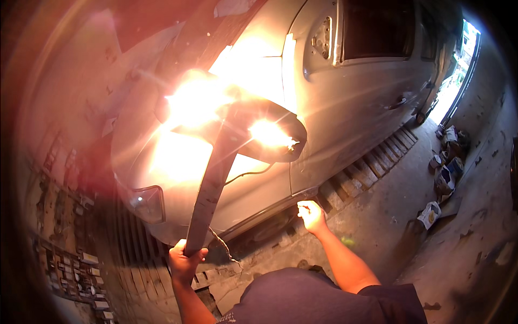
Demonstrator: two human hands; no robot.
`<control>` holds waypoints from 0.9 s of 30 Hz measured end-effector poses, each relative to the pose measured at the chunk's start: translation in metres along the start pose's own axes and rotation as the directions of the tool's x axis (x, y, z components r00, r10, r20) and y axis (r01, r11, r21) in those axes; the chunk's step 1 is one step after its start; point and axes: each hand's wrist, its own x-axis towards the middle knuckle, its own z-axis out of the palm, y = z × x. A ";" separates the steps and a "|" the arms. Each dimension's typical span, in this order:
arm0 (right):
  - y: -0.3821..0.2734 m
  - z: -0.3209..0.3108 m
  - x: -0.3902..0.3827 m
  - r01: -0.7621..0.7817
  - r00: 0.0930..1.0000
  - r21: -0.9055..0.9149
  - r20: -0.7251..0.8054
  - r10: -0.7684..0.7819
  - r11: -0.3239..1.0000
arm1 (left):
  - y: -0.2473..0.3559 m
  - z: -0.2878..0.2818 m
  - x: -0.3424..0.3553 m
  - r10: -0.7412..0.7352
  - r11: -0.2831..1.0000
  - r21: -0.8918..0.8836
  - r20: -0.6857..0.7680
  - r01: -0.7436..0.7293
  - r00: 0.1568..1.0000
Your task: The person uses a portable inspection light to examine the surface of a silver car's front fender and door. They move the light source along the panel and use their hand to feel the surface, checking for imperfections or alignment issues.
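My left hand (184, 260) is closed around the lower end of a long, flat grey bar (208, 194). The bar rises to a dark lamp fixture (286, 148) with two glaring lights (267, 132), held close over the front side of a silver car (318, 119). A cable (248, 174) hangs below the fixture. My right hand (312, 218) is raised near the car's lower sill with its fingers curled; what they hold, if anything, is too small to make out. The glare hides part of the fixture and the panel behind it.
A slatted grating (372, 162) runs along the floor beside the car. Bags and containers (444, 178) lie along the right wall (485, 162). A bright doorway (456, 75) is at the upper right. Racks of small boxes (81, 275) stand at the lower left.
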 end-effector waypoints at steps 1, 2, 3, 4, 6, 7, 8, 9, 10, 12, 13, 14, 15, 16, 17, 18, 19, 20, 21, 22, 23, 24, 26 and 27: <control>0.000 0.000 -0.001 -0.006 1.000 0.007 0.001 0.006 1.000 | 0.001 0.001 0.001 0.005 1.000 -0.006 0.004 -0.005 1.000; 0.002 0.001 -0.003 -0.012 1.000 0.014 0.002 0.012 1.000 | 0.001 0.001 0.002 0.010 1.000 -0.012 0.008 -0.010 1.000; 0.005 -0.001 -0.005 -0.019 1.000 0.020 -0.001 0.019 1.000 | 0.002 0.002 0.003 0.005 1.000 -0.011 0.009 -0.005 1.000; 0.007 -0.002 -0.007 -0.025 1.000 0.027 0.002 0.025 0.999 | 0.002 0.002 0.003 0.001 1.000 -0.010 0.010 -0.001 1.000; 0.010 -0.003 -0.009 -0.040 0.999 0.035 -0.009 0.040 0.999 | 0.001 0.004 0.004 0.006 1.000 -0.005 0.009 -0.005 1.000; 0.009 -0.003 -0.010 -0.047 0.999 0.040 -0.016 0.047 0.998 | 0.000 0.003 0.005 0.015 1.000 0.000 0.008 -0.015 1.000; 0.009 -0.003 -0.011 -0.055 0.998 0.060 -0.020 0.056 0.997 | 0.000 0.003 0.005 0.025 1.000 0.004 0.007 -0.025 1.000; 0.007 -0.003 -0.012 -0.052 0.998 0.060 -0.022 0.054 0.997 | 0.000 0.003 0.006 0.022 1.000 0.017 0.009 -0.022 1.000; 0.006 -0.004 -0.013 -0.049 0.998 0.060 -0.024 0.051 0.997 | 0.000 0.002 0.006 0.019 0.999 0.029 0.012 -0.019 1.000; 0.007 -0.005 -0.016 -0.042 0.999 0.061 -0.024 0.043 0.997 | 0.002 0.002 0.006 0.022 0.999 0.036 0.024 -0.023 0.999; 0.008 -0.006 -0.017 -0.051 0.998 0.055 -0.029 0.053 0.997 | 0.003 0.002 0.006 0.021 0.999 0.027 0.031 -0.021 0.999; 0.009 -0.008 -0.018 -0.061 0.997 0.049 -0.033 0.063 0.997 | 0.004 0.003 0.007 0.019 1.000 0.018 0.038 -0.020 0.999; 0.009 -0.008 -0.019 -0.071 0.997 0.043 -0.035 0.073 0.997 | 0.004 0.003 0.007 0.016 1.000 0.010 0.044 -0.016 0.999; 0.011 -0.009 -0.020 -0.078 0.996 0.056 -0.038 0.080 0.995 | 0.005 0.003 0.008 0.023 1.000 0.001 0.052 -0.023 0.998; 0.013 -0.009 -0.020 -0.085 0.995 0.068 -0.040 0.088 0.994 | 0.005 0.003 0.009 0.030 1.000 -0.007 0.060 -0.030 0.998; 0.012 -0.010 -0.021 -0.093 0.995 0.080 -0.040 0.096 0.992 | 0.005 0.003 0.009 0.035 0.999 -0.016 0.066 -0.034 0.997; 0.012 -0.012 -0.021 -0.118 0.992 0.084 -0.032 0.121 0.989 | 0.005 0.003 0.009 0.035 0.999 -0.016 0.068 -0.034 0.997; 0.011 -0.014 -0.022 -0.144 0.989 0.088 -0.023 0.146 0.986 | 0.004 0.003 0.009 0.034 0.999 -0.016 0.070 -0.033 0.997; 0.009 -0.015 -0.022 -0.169 0.985 0.093 -0.015 0.171 0.981 | 0.005 0.003 0.010 0.034 0.999 -0.016 0.072 -0.033 0.997; 0.009 -0.016 -0.022 -0.179 0.983 0.093 -0.011 0.181 0.979 | 0.004 0.002 0.010 0.042 0.999 -0.006 0.084 -0.042 0.996; 0.010 -0.017 -0.023 -0.189 0.982 0.094 -0.006 0.190 0.977 | 0.003 0.001 0.012 0.050 0.999 0.003 0.096 -0.050 0.994; 0.010 -0.018 -0.023 -0.195 0.981 0.094 -0.003 0.196 0.976 | 0.002 0.000 0.012 0.061 0.998 0.010 0.107 -0.062 0.992; 0.009 -0.018 -0.024 -0.203 0.979 0.093 0.005 0.203 0.975 | 0.004 0.001 0.009 0.054 0.999 0.000 0.099 -0.054 0.994; 0.009 -0.019 -0.024 -0.210 0.978 0.093 0.006 0.211 0.973 | 0.006 0.002 0.010 0.049 0.999 -0.004 0.099 -0.049 0.994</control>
